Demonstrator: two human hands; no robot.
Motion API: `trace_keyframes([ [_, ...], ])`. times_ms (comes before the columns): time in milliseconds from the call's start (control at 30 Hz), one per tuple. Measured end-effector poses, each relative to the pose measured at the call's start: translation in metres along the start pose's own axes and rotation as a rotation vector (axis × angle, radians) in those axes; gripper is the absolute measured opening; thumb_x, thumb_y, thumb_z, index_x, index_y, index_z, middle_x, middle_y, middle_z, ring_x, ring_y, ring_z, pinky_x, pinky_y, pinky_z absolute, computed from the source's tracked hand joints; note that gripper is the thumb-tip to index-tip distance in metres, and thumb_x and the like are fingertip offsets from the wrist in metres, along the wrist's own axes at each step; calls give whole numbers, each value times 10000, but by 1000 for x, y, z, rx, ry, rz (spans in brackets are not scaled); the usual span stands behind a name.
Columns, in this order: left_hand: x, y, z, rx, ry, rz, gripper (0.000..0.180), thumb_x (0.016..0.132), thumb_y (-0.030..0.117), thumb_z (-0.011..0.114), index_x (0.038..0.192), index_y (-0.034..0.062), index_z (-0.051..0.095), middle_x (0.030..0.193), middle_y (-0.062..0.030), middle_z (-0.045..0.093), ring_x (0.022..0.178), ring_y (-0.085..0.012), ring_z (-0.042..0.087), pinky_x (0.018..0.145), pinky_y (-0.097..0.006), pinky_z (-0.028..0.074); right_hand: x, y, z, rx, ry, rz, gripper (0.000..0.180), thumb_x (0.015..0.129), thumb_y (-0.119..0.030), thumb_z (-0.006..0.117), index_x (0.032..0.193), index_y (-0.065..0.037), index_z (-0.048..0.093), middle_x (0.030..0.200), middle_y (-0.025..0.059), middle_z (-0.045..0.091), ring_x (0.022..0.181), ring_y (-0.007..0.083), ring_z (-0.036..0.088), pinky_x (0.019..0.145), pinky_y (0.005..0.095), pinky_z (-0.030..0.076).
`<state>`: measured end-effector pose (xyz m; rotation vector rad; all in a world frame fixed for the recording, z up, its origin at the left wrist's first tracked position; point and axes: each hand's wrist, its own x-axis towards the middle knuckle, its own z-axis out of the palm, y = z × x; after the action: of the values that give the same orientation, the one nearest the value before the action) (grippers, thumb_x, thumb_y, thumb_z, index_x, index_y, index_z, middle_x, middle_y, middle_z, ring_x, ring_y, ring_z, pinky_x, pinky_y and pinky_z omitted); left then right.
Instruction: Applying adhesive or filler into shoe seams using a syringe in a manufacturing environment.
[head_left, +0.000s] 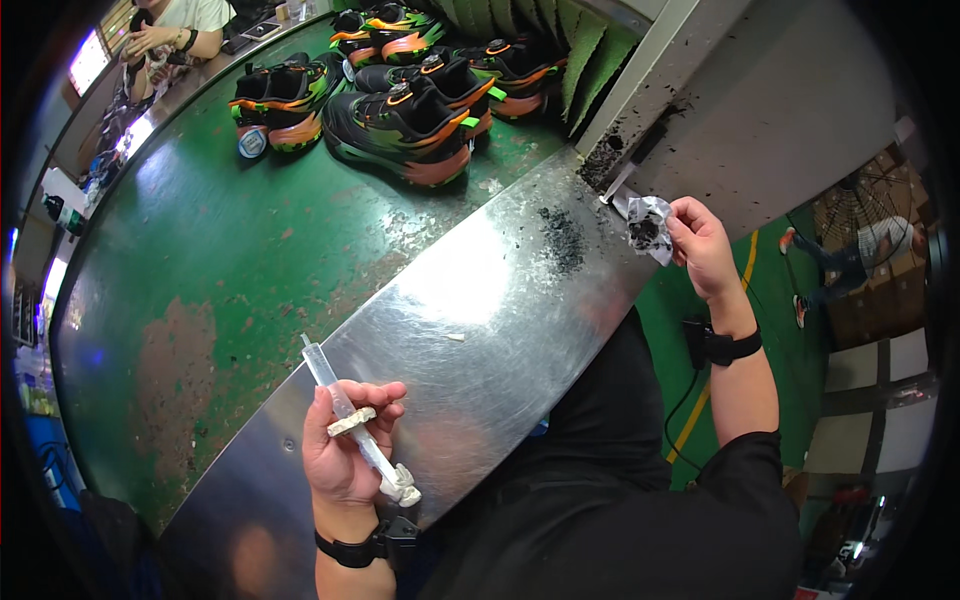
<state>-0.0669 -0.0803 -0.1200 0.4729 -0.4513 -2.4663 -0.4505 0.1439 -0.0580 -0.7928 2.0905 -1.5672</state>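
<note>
A clear plastic syringe (324,370) lies across the palm of my left hand (338,462), its thin nozzle pointing away to the upper left. Lumpy white wrapping covers its finger flange and plunger end. The fingers curl loosely about the barrel. Farther off to the right, my right hand (704,252) pinches a crumpled white piece of paper or cloth (648,226) smeared with black. That piece touches the far end of the metal ledge, beside a thin pale nozzle or strip (617,183). Black crumbs (563,240) are scattered on the ledge there.
A steel ledge (430,370) runs diagonally before me. Beyond it, a moving-looking green surface (230,250) carries several black, orange and green sneakers (400,135). Green strip curtains (590,70) hang beside a metal housing (770,110). Another person (180,35) sits at the far left.
</note>
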Motion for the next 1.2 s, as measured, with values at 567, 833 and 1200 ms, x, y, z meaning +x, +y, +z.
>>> trace_keyframes([
  [567, -10, -4, 5, 37, -100, -39, 349, 1002, 307, 414, 879, 13, 557, 1147, -275, 617, 1191, -410, 546, 1005, -457, 468, -73, -59, 140, 512, -759, 116, 130, 962, -131, 588, 1038, -35, 543, 933, -1, 582, 845, 50, 528, 742, 217, 440],
  [833, -5, -9, 15, 36, -203, -107, 251, 790, -53, 691, 902, 72, 505, 1113, -182, 617, 1000, -220, 620, 872, -357, 512, -73, -46, 208, 536, -829, 263, 173, 982, -214, 576, 1009, -47, 540, 827, -5, 594, 689, 50, 570, 558, 209, 491],
  [1200, -10, -3, 24, 186, -52, -97, 348, 774, -16, 703, 1086, -9, 550, 957, -85, 647, 848, -146, 649, 781, -291, 542, -79, -48, 213, 457, -756, 244, 114, 985, -187, 563, 1019, -80, 538, 778, -54, 510, 622, 13, 434, 518, 176, 360],
])
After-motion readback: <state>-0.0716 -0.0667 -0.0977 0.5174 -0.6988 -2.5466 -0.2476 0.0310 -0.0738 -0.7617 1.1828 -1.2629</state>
